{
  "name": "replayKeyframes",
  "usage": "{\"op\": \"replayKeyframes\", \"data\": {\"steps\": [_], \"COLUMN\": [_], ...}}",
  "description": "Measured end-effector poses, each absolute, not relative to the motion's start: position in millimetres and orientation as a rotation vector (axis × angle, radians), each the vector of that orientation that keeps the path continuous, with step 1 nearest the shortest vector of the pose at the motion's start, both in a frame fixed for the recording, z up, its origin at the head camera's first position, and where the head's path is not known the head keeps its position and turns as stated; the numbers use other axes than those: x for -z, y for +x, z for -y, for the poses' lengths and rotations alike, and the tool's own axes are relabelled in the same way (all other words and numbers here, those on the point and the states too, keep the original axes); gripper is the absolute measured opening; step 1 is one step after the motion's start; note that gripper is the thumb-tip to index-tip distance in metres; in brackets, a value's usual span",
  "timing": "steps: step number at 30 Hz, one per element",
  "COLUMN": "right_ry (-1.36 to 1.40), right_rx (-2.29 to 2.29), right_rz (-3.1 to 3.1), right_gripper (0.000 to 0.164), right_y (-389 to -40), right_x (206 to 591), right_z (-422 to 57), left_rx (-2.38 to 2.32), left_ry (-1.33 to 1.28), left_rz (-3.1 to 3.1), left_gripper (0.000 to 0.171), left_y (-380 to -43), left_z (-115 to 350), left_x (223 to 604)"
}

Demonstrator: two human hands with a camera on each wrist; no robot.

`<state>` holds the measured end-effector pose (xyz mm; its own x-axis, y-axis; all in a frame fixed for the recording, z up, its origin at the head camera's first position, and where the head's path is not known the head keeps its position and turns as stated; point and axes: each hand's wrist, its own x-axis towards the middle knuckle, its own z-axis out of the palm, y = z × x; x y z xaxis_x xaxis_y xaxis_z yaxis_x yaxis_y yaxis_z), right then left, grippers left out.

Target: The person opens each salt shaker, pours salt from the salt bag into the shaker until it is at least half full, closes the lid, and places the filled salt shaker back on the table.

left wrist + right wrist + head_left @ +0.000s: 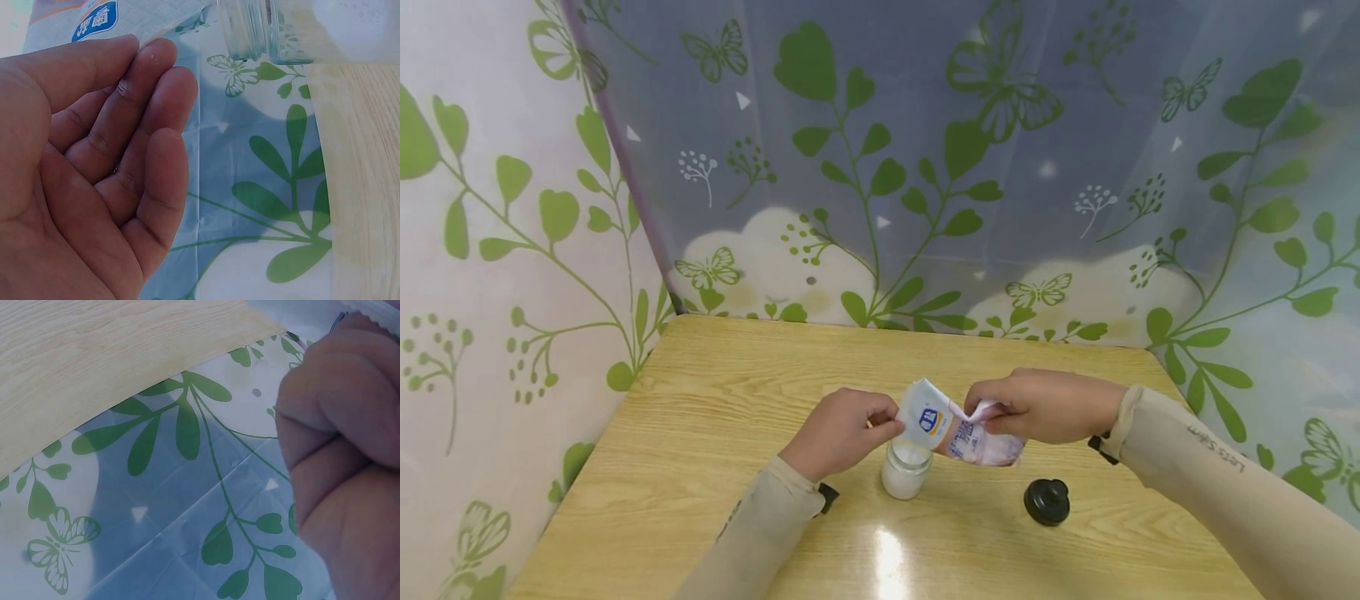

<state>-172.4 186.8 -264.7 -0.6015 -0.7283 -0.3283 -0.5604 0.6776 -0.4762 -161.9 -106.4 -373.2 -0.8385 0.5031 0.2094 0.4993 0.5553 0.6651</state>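
Observation:
A white and pale-purple bag of salt [928, 417] is tilted over a small glass jar [904, 478], its left end just above the jar's mouth. White contents show inside the jar, also in the left wrist view, where part of the glass jar [350, 31] appears at the top right. My left hand [844, 429] pinches the bag's left edge between thumb and forefinger, the other fingers loosely curled. With curled fingers my right hand [1047, 405] grips the crumpled upper side of the bag. In the right wrist view that hand [350, 425] hides most of the bag.
A black round lid with a knob [1047, 502] lies on the wooden table [737, 392] to the right of the jar. Printed curtains [910, 167] with green leaves and butterflies stand behind the table and at both sides.

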Motion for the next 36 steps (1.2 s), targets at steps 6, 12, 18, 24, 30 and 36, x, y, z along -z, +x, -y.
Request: {"op": "replayKeyframes", "data": {"steps": [6, 12, 18, 24, 30, 36], "right_ry": [-0.985, -0.97, -0.967, -0.979, -0.995, -1.0], "right_rx": [0.457, 0.487, 0.51, 0.522, 0.524, 0.534], "right_rz": [-2.389, -2.381, -2.385, -2.396, -2.398, -2.397], "right_gripper": [0.018, 0.017, 0.018, 0.022, 0.022, 0.022], "right_y": [-172.3, -171.9, -170.6, -166.6, -165.9, -165.2], "right_x": [265.7, 267.6, 266.4, 264.1, 263.4, 262.8], "right_z": [-187.6, -189.7, -191.9, -192.8, -192.9, -192.0], "left_rx": [-1.172, -1.186, -1.202, -1.193, -1.189, -1.187], "left_ry": [0.897, 0.908, 0.903, 0.908, 0.906, 0.897], "left_rz": [-2.77, -2.76, -2.747, -2.75, -2.753, -2.744], "left_gripper": [0.009, 0.01, 0.01, 0.01, 0.011, 0.011], "left_y": [-162.3, -162.3, -162.7, -162.3, -162.3, -161.8], "left_z": [106.2, 106.3, 106.4, 107.0, 106.5, 104.5], "left_x": [374.5, 375.1, 375.9, 373.9, 374.0, 375.6]}}
